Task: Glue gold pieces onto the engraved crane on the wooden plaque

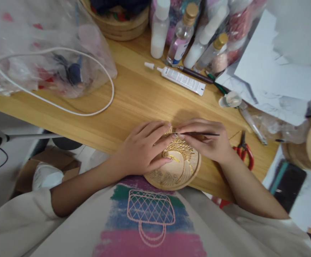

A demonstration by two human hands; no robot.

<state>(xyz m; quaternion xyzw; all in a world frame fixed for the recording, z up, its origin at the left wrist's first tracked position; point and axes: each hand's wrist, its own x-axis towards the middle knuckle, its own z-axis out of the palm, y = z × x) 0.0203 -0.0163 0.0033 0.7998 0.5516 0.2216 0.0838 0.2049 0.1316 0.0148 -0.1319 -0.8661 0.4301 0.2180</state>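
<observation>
My right hand [206,137] pinches a thin dark stick-like tool [209,134], its tip at the upper part of a round wooden plate [157,184]. I cannot tell whether it is tweezers. Raised gold wire [186,153] forms a feathered bird-like pattern on the plate, and drawn dark lines show near its lower edge. My left hand [147,146] lies over the plate's left side with fingers stretched out, the fingertips close to the tool's tip. Part of the pattern is hidden beneath both hands.
A white glue tube [183,80] and a dark pen-like tool [195,74] lie beyond the plate. Bottles [180,39] stand behind them. Red-handled pliers [243,151] rest at the right. A white cable [91,114] loops before a plastic bag [64,32]. Papers [275,78] lie far right.
</observation>
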